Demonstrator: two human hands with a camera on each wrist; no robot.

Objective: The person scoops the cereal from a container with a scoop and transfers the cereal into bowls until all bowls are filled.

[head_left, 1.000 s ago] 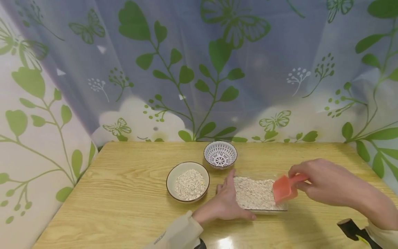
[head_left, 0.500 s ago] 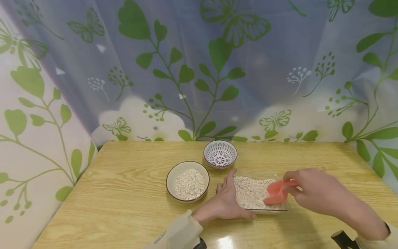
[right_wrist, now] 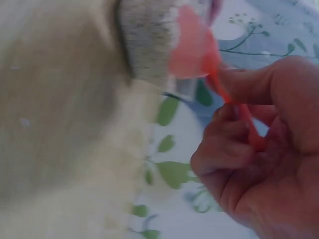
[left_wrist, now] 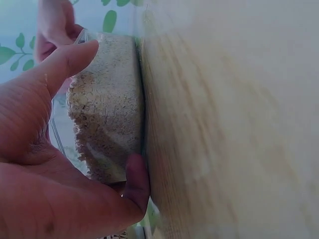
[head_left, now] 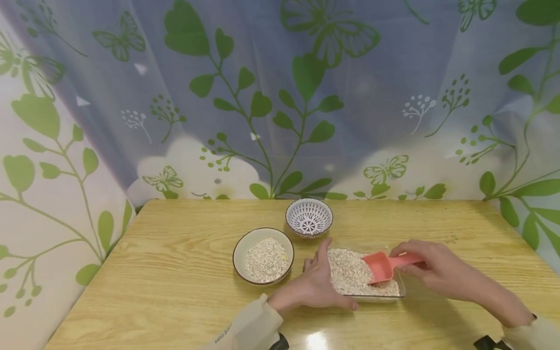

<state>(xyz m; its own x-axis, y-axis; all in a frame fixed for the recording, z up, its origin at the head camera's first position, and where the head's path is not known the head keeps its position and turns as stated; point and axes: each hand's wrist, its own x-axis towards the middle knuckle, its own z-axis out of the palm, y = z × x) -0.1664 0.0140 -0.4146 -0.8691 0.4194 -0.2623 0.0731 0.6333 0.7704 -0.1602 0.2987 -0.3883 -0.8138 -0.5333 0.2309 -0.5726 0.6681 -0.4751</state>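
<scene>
On the wooden surface (head_left: 175, 272), in the head view, holds the left end of a clear container (head_left: 372, 298) with the left hand (head_left: 317, 284), thumb along the near side, fingers toward the far side. Grips the handle of a coral-red scoop (head_left: 380, 267) with the right hand (head_left: 437, 267), well apart from the left. Has the scoop's front edge among pale flakes (head_left: 347, 270) in the container's right half, handle pointing right, out past the rim. Left of the left hand, a cream bowl (head_left: 239, 256) with a dark rim and more such flakes; just behind it, to the right, a smaller white bowl (head_left: 308, 218) with dark markings. Behind all this, cloth (head_left: 372, 97) printed with green leaves and butterflies. From the left wrist, flakes uneven behind the clear wall, thumb over one edge of the container, a bent finger against its lower end; part of the right hand at top left. From the right wrist, thumb and curled fingers round the scoop's handle, scoop at the container's end; depth among the flakes too blurred to tell.
</scene>
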